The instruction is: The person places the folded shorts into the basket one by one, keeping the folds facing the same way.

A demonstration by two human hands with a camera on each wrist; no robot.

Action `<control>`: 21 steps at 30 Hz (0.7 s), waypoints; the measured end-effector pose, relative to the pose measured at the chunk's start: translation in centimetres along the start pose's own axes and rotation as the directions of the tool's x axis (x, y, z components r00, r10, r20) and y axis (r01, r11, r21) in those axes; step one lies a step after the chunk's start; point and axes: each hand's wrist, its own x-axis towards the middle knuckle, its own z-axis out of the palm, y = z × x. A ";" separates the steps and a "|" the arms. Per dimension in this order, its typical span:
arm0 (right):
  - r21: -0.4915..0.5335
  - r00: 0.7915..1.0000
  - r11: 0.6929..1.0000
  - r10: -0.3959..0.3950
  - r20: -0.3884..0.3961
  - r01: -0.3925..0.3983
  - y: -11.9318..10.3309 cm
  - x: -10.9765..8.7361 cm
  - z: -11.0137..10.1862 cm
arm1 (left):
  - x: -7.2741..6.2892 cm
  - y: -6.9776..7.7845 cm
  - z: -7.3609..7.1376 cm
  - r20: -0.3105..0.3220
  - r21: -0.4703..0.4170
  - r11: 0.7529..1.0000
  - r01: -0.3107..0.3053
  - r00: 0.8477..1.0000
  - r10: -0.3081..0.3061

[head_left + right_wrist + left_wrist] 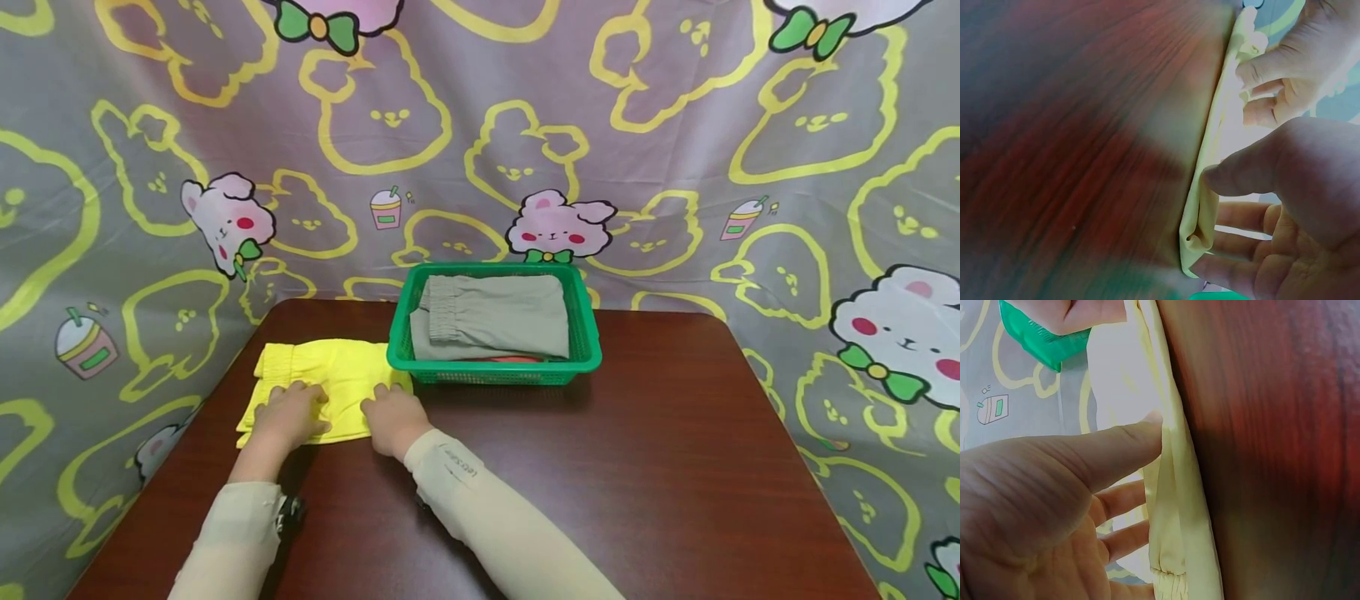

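A folded yellow garment (341, 367) with a gathered elastic waistband lies flat at the left of the table, its waistband to the left. My left hand (292, 414) rests on its left part, fingertips on the cloth. On its right end lies my right hand (396, 419). In the left wrist view, the thumb (1138, 434) touches the garment's near edge while the other fingers spread over the top. The right wrist view likewise has the thumb (1238, 175) against the folded edge, with the fingers reaching across the cloth.
A green plastic basket (495, 367) stands at the back middle, close beside the yellow garment's right end. Inside it lies a folded grey garment (502, 312) with an elastic waistband, over something red (517, 359). Behind the brown table (637, 450) hangs a patterned curtain (660, 167).
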 end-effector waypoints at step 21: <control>-0.027 1.000 1.000 -0.003 0.001 0.003 -0.7 -1.6 -0.1 | -1.3 0.1 0.5 -0.043 -0.004 1.000 -0.014 0.999 0.013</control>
